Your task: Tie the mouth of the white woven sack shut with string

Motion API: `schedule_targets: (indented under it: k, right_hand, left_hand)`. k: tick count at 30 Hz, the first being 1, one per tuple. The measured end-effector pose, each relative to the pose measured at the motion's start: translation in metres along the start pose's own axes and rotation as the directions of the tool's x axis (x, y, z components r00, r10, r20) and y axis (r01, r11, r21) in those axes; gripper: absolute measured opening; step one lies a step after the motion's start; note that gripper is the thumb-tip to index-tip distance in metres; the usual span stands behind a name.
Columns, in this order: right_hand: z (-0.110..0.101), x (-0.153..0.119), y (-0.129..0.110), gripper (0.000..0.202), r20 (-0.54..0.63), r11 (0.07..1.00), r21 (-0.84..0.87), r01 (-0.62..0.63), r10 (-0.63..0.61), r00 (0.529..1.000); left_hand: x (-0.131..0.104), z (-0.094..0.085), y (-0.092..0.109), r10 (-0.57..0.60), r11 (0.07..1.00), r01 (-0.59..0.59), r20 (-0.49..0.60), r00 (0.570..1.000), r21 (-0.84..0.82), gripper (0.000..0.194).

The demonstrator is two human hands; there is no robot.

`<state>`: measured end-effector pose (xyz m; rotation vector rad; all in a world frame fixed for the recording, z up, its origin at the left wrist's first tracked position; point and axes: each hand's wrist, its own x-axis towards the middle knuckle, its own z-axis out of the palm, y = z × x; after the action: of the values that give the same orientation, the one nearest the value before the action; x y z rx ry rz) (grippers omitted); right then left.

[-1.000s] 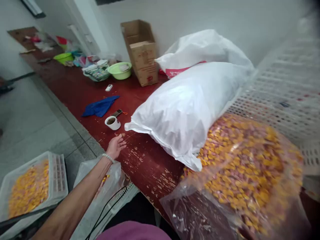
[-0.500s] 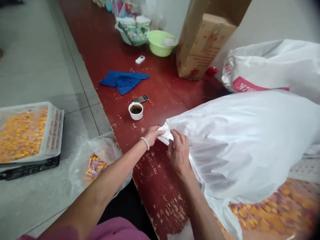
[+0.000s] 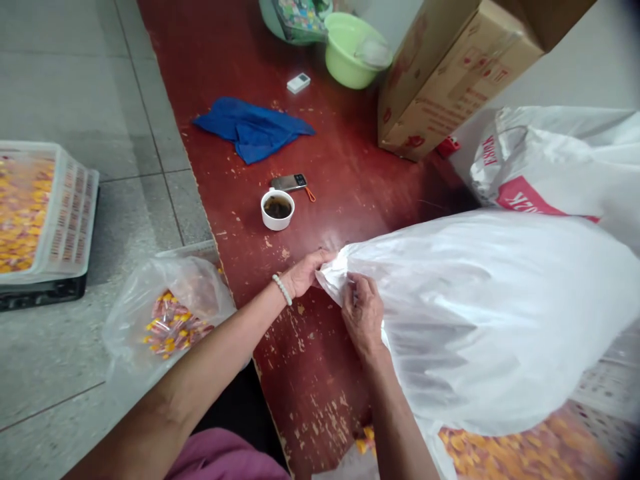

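Red table [image 3: 320,373], hands gripping sack [image 3: 490,313]

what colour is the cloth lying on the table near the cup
Blue; the cloth shows clearly in the head view.

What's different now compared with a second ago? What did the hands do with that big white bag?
A second ago only the left hand showed, open over the red table. Since then both hands have closed on the white sack's corner, the right hand gripping just beside the left. The cup, phone and blue cloth lie where they were.
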<state>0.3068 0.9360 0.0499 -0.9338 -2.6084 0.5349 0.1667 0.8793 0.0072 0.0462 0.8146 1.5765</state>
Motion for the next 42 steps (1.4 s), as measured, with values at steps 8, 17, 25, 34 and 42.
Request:
schedule_targets:
  k: [8, 17, 25, 34, 42]
  right_hand:
    - [-0.007, 0.013, -0.013, 0.027, 0.043, 0.971, -0.19, 0.146, -0.14, 0.989]
    - [0.012, 0.064, 0.0, 0.02, -0.028, 0.897, -0.442, 0.01, -0.025, 0.999]
    - [0.01, 0.065, 0.006, 0.02, -0.025, 0.932, -0.36, -0.043, 0.037, 0.999]
    - [0.007, 0.077, 0.001, 0.016, 0.0, 0.915, -0.389, -0.105, 0.114, 0.994]
    - [0.009, 0.068, 0.005, 0.013, -0.105, 0.966, -0.252, -0.056, 0.03, 0.994]
  left_hand:
    - [0.042, 0.005, 0.004, 0.077, 0.981, -0.063, -0.071, 0.995, 0.182, 0.019]
    - [0.039, 0.013, -0.013, 0.182, 0.983, -0.173, -0.159, 0.97, 0.064, 0.027]
    - [0.042, 0.011, -0.023, 0.409, 0.893, -0.362, -0.147, 0.901, 0.267, 0.012]
    - [0.039, 0.009, -0.015, 0.675, 0.466, -0.528, 0.101, 0.731, 0.71, 0.021]
    - [0.04, 0.01, -0.022, 0.527, 0.729, -0.394, -0.093, 0.844, 0.56, 0.011]
